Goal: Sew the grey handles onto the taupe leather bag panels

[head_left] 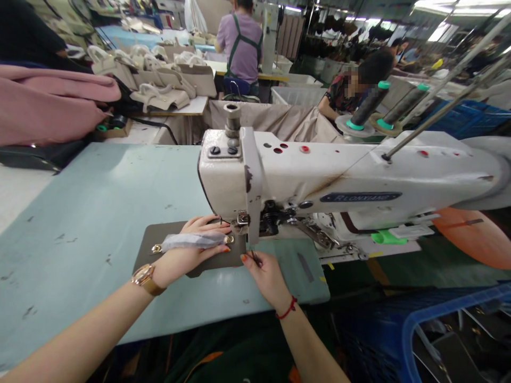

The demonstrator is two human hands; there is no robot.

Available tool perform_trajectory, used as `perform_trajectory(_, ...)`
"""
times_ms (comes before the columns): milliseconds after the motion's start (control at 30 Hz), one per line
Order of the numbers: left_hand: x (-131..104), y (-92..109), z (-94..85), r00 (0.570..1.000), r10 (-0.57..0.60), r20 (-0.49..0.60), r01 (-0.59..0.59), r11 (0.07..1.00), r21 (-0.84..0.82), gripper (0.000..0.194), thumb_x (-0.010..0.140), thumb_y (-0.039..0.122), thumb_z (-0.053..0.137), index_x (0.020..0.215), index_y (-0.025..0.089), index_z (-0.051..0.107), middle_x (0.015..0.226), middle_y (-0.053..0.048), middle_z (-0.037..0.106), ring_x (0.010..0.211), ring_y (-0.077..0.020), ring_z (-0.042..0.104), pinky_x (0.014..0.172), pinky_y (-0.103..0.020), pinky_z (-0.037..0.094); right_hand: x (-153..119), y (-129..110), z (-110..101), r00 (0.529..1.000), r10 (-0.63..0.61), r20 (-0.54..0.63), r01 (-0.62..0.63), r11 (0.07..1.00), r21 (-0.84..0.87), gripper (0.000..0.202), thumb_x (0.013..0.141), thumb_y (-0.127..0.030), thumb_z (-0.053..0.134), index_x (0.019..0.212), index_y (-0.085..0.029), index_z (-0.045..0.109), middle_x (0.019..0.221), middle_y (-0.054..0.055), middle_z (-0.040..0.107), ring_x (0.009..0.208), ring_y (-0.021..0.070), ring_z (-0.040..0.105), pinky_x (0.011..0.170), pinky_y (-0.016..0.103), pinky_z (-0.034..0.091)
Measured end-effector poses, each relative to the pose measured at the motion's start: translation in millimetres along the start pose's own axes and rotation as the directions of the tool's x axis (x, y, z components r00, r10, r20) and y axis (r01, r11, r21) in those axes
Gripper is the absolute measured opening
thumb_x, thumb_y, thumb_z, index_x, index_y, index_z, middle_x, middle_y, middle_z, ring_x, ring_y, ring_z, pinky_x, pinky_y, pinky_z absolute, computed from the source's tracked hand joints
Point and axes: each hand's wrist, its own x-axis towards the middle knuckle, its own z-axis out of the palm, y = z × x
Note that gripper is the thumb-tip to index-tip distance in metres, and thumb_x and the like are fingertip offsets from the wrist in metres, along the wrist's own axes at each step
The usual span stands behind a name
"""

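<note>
A dark grey bag panel (215, 259) lies on the light green table, its right end under the needle area of a white sewing machine (287, 170). On the panel is a carry handle (191, 241) wrapped in clear plastic, with gold-coloured fittings at both ends. My left hand (202, 242) rests flat on the panel, fingers stretched towards the presser foot and the handle passing across it. At the panel's right edge, just before the needle area, my right hand (265, 274) is closed in a pinch round a small dark metal tool (255, 258). Its exact kind is mostly hidden.
A blue crate (407, 319) with several dark bag pieces stands at lower right. Behind the machine are thread cones (369, 106) and thin metal rods. Pink material (51, 103) and pale bags (159, 85) lie at back left. Other people sit further back.
</note>
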Motion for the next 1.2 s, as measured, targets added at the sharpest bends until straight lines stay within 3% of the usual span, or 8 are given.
perform_trajectory(300,4.4,11.2,-9.3,0.999,-0.016,0.039,0.015,0.999,0.03,0.037,0.086,0.052,0.052,0.115,0.031,0.061,0.122,0.001,0.062,0.118,-0.0272,0.047,0.096,-0.042,0.036,11.5,4.9,9.1,0.991,-0.037,-0.125,0.032,0.999,-0.039,0.037,0.087,-0.044,0.051,0.062,-0.016,0.048,0.059,-0.004,0.034,0.056,0.0093,0.031,0.053,0.022,0.025)
perform_trajectory(767,4.2,7.0,-10.7,0.998,-0.048,0.044,0.05,0.998,-0.047,0.037,0.087,0.052,0.051,0.113,0.029,0.061,0.117,0.0,0.064,0.114,-0.0229,0.049,0.096,-0.038,0.037,7.4,-0.2,-2.0,1.0,-0.015,-0.009,0.015,0.999,-0.039,0.04,0.086,-0.047,0.053,0.061,-0.017,0.043,0.059,-0.005,0.032,0.056,0.0087,0.03,0.052,0.022,0.024)
perform_trajectory(1200,4.8,5.1,-10.4,0.996,-0.052,0.077,0.058,0.996,-0.068,0.039,0.087,0.053,0.05,0.117,0.028,0.058,0.12,0.001,0.062,0.118,-0.0228,0.047,0.098,-0.039,0.036,10.9,7.9,4.6,0.998,0.067,-0.003,-0.066,0.987,0.143,0.038,0.082,-0.05,0.059,0.071,-0.014,0.062,0.061,-0.001,0.052,0.058,0.0113,0.047,0.056,0.022,0.036)
